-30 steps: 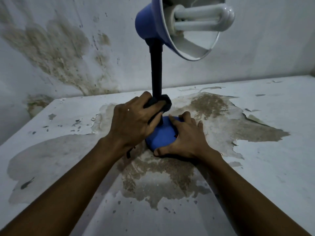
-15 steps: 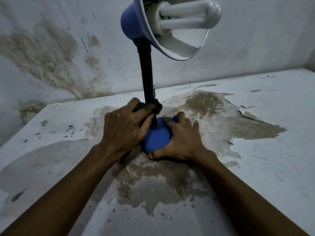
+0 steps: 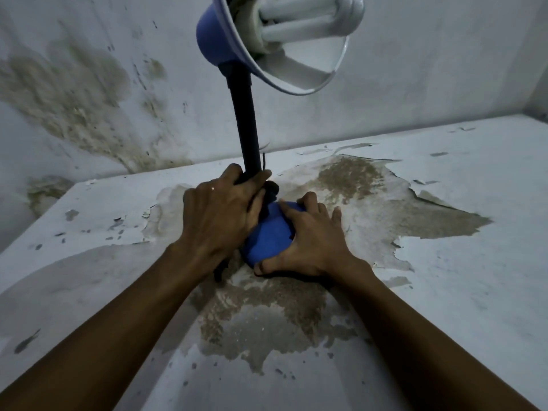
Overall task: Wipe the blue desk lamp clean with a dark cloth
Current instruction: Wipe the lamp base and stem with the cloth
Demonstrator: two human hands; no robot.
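I see the blue desk lamp (image 3: 268,235) standing near the middle of the table (image 3: 462,209), closer to its far edge than to me, on a patch where the white surface has peeled to brown. Its black stem (image 3: 246,126) rises slightly tilted from the rounded blue base to the blue shade (image 3: 216,43) at the top of my view, where a white coiled bulb (image 3: 308,16) sticks out.

My left hand (image 3: 221,215) is curled around the foot of the stem, its fingers (image 3: 261,179) wrapped over the dark cloth (image 3: 270,192), which is bunched against the stem just above the base. A dark bit of it also shows below my wrist, on the near side of the base.

My right hand (image 3: 310,241) rests on the right side of the base, fingers fairly straight and spread over the blue dome, thumb down at its near rim touching the table.

Behind the table's far edge stands a stained, mottled wall (image 3: 89,93).
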